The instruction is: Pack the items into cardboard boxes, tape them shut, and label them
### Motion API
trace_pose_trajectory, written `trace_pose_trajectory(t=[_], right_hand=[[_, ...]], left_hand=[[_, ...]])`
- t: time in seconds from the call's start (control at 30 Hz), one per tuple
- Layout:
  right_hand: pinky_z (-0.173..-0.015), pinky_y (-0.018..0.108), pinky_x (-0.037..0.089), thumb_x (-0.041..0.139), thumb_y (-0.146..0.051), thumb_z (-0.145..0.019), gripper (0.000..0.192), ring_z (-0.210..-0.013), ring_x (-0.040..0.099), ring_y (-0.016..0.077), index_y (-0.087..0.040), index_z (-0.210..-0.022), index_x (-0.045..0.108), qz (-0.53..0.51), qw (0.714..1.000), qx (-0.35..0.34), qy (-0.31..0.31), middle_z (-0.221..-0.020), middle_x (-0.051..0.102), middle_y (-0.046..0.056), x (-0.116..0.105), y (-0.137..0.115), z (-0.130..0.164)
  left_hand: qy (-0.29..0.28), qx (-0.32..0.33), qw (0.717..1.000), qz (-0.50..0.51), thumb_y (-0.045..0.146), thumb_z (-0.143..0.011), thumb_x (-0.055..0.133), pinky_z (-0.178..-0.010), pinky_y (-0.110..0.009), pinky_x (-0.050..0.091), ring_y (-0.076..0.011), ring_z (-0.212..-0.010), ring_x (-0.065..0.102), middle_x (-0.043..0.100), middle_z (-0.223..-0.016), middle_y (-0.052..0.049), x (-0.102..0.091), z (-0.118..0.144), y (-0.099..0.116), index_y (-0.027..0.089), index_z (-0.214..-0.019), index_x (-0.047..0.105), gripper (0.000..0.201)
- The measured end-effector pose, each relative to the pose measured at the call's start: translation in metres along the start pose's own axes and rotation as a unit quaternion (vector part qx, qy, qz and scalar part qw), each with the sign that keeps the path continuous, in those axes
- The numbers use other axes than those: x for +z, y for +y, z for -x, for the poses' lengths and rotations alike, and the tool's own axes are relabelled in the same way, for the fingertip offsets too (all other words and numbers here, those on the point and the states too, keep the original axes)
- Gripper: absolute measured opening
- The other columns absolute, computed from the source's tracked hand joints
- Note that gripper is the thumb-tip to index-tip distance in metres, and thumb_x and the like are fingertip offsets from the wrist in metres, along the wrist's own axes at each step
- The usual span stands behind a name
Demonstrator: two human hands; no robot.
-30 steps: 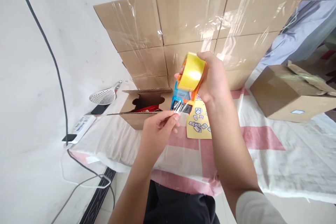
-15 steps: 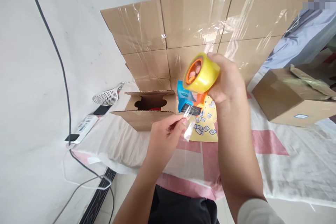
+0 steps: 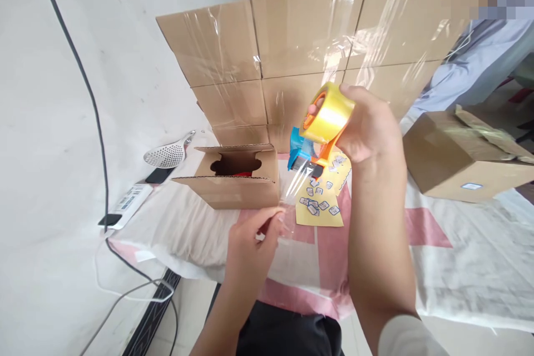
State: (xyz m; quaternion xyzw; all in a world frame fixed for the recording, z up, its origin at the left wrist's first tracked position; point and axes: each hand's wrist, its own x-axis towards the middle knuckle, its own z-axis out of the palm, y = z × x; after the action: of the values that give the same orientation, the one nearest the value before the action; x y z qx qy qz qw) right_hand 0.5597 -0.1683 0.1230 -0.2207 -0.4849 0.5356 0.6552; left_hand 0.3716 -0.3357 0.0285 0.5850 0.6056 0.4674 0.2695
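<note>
Right hand (image 3: pixel 371 128) grips tape dispenser (image 3: pixel 321 133) above desk (image 3: pixel 438 250). Left hand (image 3: pixel 250 239) pinches tape end (image 3: pixel 287 217), now drawn lower than 1 s ago; strip lengthening beside open box (image 3: pixel 237 178).

No legible text on anything.

Tape roll (image 3: pixel 330 118) in right hand's (image 3: pixel 369 130) fingers: glossy yellow; dispenser (image 3: pixel 306 150) orange and blue. Strip (image 3: pixel 297 186) down to left fingertips (image 3: pixel 275 217): clear. Sticker sheet (image 3: pixel 321 203) beyond left fingertips: yellow, blue-white stickers. Cloth (image 3: pixel 417 245): white, pink bands. Open box (image 3: pixel 233 175): brown.
</note>
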Motion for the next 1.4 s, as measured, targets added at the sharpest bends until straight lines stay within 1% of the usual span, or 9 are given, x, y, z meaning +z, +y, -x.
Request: trace_pose_trajectory(t=[0.1, 0.47, 0.57, 0.67, 0.77, 0.83, 0.93, 1.13, 1.4], right_hand=[[-0.077, 0.045, 0.066, 0.084, -0.036, -0.072, 0.026, -0.094, 0.075, 0.0288, -0.023, -0.085, 0.066, -0.022, 0.996, 0.062, -0.066, -0.089, 0.076, 0.007, 0.014, -0.008, 0.012], [-0.099, 0.053, 0.061, 0.085, -0.042, -0.075, 0.027, -0.118, 0.071, 0.0333, -0.026, -0.09, 0.069, 0.002, 0.992, -0.124, -0.019, -0.106, 0.077, 0.007, 0.069, -0.001, 0.035], [-0.102, 0.052, 0.059, 0.082, -0.046, -0.078, 0.026, -0.121, 0.069, 0.0329, -0.026, -0.092, 0.07, 0.019, 0.987, -0.162, -0.007, -0.112, 0.076, 0.006, 0.068, 0.003, 0.031], [-0.105, 0.053, 0.057, 0.077, -0.047, -0.082, 0.025, -0.123, 0.068, 0.0333, -0.025, -0.091, 0.069, 0.032, 0.985, -0.171, 0.002, -0.113, 0.076, 0.006, 0.064, 0.007, 0.026], [-0.101, 0.052, 0.059, 0.074, -0.046, -0.083, 0.024, -0.12, 0.069, 0.0326, -0.025, -0.093, 0.068, 0.035, 0.987, -0.159, -0.001, -0.11, 0.075, 0.007, 0.067, 0.01, 0.027], [-0.098, 0.052, 0.061, 0.073, -0.046, -0.084, 0.023, -0.116, 0.071, 0.0318, -0.026, -0.094, 0.068, 0.03, 0.988, -0.151, -0.003, -0.108, 0.075, 0.006, 0.074, 0.012, 0.03], [-0.096, 0.053, 0.061, 0.07, -0.045, -0.086, 0.02, -0.112, 0.073, 0.0314, -0.026, -0.093, 0.068, 0.027, 0.987, -0.157, 0.003, -0.104, 0.075, 0.005, 0.09, 0.013, 0.037], [-0.095, 0.048, 0.061, 0.054, -0.031, -0.095, 0.015, -0.091, 0.076, 0.0246, -0.028, -0.089, 0.068, 0.033, 0.969, -0.235, 0.072, -0.087, 0.076, 0.001, 0.105, 0.016, 0.051], [-0.074, 0.04, 0.061, 0.049, -0.043, -0.098, 0.028, -0.071, 0.072, 0.0223, -0.026, -0.081, 0.062, -0.024, 0.975, -0.2, 0.094, -0.071, 0.066, 0.001, 0.089, 0.007, 0.049]], left_hand=[[0.028, -0.042, 0.998, 0.035, 0.039, -0.092, 0.064, -0.06, -0.022, 0.052, -0.0119, -0.055, 0.061, 0.068, -0.063, 0.002, -0.012, -0.004, 0.003, 0.023, -0.094, 0.077, 0.021], [0.015, -0.101, 0.989, 0.106, 0.051, -0.086, 0.072, -0.045, -0.019, 0.033, -0.0095, -0.041, 0.044, 0.06, -0.051, 0.007, -0.05, -0.021, -0.016, 0.022, -0.137, 0.053, 0.062], [0.038, -0.051, 0.996, 0.069, 0.054, -0.091, 0.065, -0.049, -0.021, 0.036, -0.0114, -0.047, 0.048, 0.053, -0.05, 0.005, -0.063, -0.034, -0.031, 0.019, -0.11, 0.067, 0.04], [0.131, 0.036, 0.99, 0.037, 0.054, -0.097, 0.057, -0.057, -0.025, 0.041, -0.0134, -0.058, 0.053, 0.055, -0.059, 0.002, -0.079, -0.044, -0.04, 0.019, -0.093, 0.071, 0.038], [0.186, 0.127, 0.974, -0.016, 0.05, -0.098, 0.056, -0.076, -0.028, 0.048, -0.0181, -0.085, 0.063, 0.07, -0.09, -0.004, -0.093, -0.053, -0.031, 0.023, -0.096, 0.073, 0.032], [0.152, 0.176, 0.971, -0.055, 0.048, -0.095, 0.061, -0.094, -0.032, 0.048, -0.0222, -0.108, 0.064, 0.072, -0.115, -0.006, -0.096, -0.059, -0.017, 0.025, -0.111, 0.072, 0.03], [0.052, 0.188, 0.979, -0.061, 0.046, -0.092, 0.067, -0.102, -0.036, 0.048, -0.0235, -0.11, 0.067, 0.075, -0.116, -0.005, -0.093, -0.067, 0.005, 0.025, -0.114, 0.071, 0.031], [-0.045, 0.093, 0.993, 0.061, 0.033, -0.092, 0.066, -0.063, -0.026, 0.054, -0.0146, -0.06, 0.066, 0.07, -0.064, 0.001, -0.071, -0.063, 0.023, 0.021, -0.083, 0.072, 0.016], [-0.016, 0.108, 0.993, 0.045, 0.031, -0.089, 0.069, -0.061, -0.023, 0.055, -0.0131, -0.063, 0.068, 0.074, -0.072, 0.002, -0.035, -0.054, 0.021, 0.023, -0.084, 0.071, 0.01]])
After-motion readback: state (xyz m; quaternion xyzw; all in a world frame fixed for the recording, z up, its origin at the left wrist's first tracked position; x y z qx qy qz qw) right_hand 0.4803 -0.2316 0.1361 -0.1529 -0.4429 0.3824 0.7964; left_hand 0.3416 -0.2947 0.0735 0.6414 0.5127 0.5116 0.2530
